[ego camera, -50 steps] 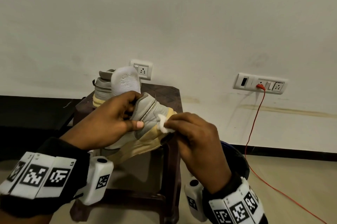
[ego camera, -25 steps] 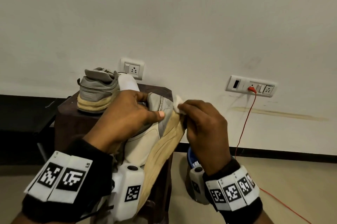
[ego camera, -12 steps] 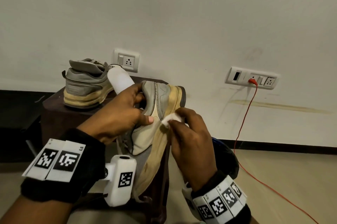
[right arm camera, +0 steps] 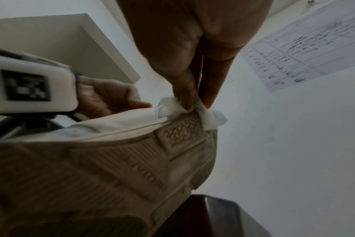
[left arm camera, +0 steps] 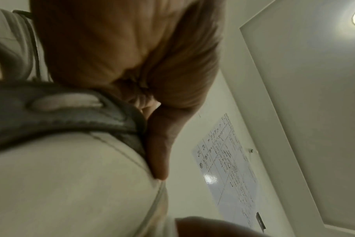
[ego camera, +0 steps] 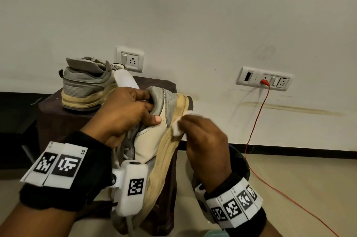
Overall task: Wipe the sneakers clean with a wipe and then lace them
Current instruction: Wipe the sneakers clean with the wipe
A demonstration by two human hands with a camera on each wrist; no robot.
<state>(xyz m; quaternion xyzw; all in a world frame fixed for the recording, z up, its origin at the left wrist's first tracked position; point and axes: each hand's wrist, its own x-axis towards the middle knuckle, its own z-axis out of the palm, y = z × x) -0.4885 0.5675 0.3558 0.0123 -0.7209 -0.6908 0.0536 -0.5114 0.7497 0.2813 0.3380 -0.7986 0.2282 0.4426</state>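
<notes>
Since a half second back the wipe (ego camera: pixel 178 124) has slid down off the heel end and now sits on the yellowed midsole edge of the held sneaker (ego camera: pixel 152 136), so the scrubbing pass is working its way along the sole rim rather than parked in one spot. Right hand (ego camera: pixel 204 140), nearest me at about 5 o'clock, is pinching the wadded wipe between thumb and fingertips (right arm camera: pixel 188 96) and pressing it on the rubber. Left hand (ego camera: pixel 123 115), at roughly 7 o'clock, grips the heel collar, thumb laid flat on the cream side panel, shoe tipped on its side with the tread facing right. Farther out at 11 o'clock the second sneaker (ego camera: pixel 87 86) sits upright on the dark stool (ego camera: pixel 50 113), with something white just beside it. My guess: still mid-cleaning, plenty of grime left, lacing nowhere close.
</notes>
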